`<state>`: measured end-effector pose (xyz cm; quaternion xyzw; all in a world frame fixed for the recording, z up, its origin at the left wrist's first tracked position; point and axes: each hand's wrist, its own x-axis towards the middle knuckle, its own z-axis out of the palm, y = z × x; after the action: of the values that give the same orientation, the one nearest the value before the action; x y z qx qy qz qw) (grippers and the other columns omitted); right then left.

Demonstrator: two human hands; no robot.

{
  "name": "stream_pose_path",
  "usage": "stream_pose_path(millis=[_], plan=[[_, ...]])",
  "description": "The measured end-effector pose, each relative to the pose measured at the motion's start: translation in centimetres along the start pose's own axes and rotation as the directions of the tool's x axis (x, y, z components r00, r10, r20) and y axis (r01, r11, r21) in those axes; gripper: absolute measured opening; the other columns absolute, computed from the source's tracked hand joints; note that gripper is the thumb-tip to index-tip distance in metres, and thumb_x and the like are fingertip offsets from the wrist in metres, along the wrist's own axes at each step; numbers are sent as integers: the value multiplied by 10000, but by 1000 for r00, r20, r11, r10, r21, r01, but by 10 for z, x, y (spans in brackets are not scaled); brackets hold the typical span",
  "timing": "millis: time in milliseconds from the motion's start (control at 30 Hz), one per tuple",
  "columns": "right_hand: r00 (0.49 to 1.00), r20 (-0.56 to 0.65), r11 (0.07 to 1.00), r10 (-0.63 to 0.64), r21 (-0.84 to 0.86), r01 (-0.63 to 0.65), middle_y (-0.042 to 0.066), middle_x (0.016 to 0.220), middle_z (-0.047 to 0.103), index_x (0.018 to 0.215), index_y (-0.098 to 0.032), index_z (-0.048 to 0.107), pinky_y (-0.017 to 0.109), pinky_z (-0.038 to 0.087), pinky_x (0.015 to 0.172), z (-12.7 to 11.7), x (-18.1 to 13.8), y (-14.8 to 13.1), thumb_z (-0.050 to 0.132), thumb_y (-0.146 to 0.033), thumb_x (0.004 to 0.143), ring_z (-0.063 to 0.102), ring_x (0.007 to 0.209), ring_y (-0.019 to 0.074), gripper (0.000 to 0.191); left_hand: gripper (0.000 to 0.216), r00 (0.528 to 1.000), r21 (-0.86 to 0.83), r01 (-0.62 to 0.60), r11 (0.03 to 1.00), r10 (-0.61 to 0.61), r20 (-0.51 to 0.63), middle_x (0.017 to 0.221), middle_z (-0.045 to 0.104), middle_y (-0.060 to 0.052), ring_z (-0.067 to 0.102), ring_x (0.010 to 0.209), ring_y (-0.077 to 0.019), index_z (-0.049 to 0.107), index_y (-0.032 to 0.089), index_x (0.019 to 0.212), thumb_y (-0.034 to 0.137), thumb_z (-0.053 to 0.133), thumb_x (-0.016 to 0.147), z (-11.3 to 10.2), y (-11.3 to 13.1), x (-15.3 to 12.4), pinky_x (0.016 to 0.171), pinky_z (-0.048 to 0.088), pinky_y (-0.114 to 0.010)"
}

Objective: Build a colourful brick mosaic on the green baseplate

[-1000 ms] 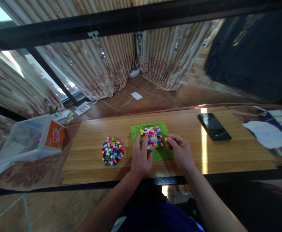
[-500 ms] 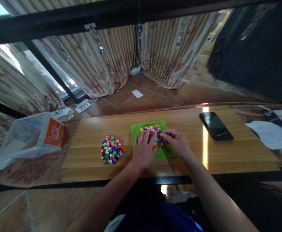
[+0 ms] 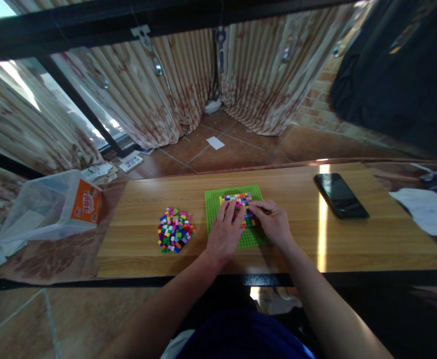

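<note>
A green studded baseplate [image 3: 211,199] lies on the wooden tabletop, carrying a block of small multicoloured toy bricks [image 3: 250,220] fitted close together. My left hand [image 3: 221,233] rests over the left part of these bricks, fingers stretched forward and somewhat apart. At their right side, my right hand [image 3: 277,223] has thumb and index finger pinched together, touching the bricks. Whatever sits between those fingertips is too small to make out. To the left of the plate is a loose pile of toy bricks [image 3: 174,231], which neither hand touches.
A black phone [image 3: 341,196] lies on the tabletop [image 3: 139,214] at right. Beyond its left end stands a clear plastic box [image 3: 50,209] with an orange label. White paper [image 3: 424,209] lies past the right end. Curtains [image 3: 181,85] hang behind.
My right hand has shifted slightly, its fingertips now a little farther left over the bricks. My left hand stays on the bricks. The whole view has shifted slightly.
</note>
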<state>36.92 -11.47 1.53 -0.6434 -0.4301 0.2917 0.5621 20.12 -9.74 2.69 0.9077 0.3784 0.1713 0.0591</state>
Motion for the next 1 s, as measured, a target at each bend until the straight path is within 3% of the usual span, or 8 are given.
stream_pose_path(millis=[233,433,633,800,1000], plan=[[995,-72,996,74,63,-70,64,874,746,808,-225,792,347,532,732,8,4,4,776,-475,678,636,768,185,282,615,1000,22,-2,1000,2,-11,1567,395,-176,347,1468,-371,452,174,1476,219,663,900,3,-1,0,1155,436,-541],[979,-19,970,201,146,-196,60,801,758,756,-189,777,311,530,654,8,12,-2,820,-468,570,628,649,155,339,628,1000,71,2,998,-3,3,1568,398,-167,359,1463,-358,449,183,1484,265,671,903,0,1,0,1140,461,-511],[989,5,983,145,111,-144,56,759,749,714,-188,756,318,539,685,9,11,-7,796,-506,598,649,669,166,341,624,1000,101,9,995,-9,2,1582,384,-169,351,1473,-358,434,188,1496,269,649,915,3,1,-1,1126,472,-509],[985,12,973,170,155,-170,55,782,753,739,-182,757,317,536,690,6,10,-10,821,-529,535,650,689,165,408,611,1000,59,22,998,-22,0,1573,398,-172,365,1469,-354,444,184,1484,255,646,913,2,3,1,1115,482,-500],[959,-187,948,212,279,-155,40,751,724,864,-158,756,242,426,538,-9,2,-9,792,-490,598,561,602,114,427,631,994,-65,26,998,-33,-104,1581,384,-159,377,1466,-308,368,204,1523,210,580,929,-17,1,-19,1166,420,-506]])
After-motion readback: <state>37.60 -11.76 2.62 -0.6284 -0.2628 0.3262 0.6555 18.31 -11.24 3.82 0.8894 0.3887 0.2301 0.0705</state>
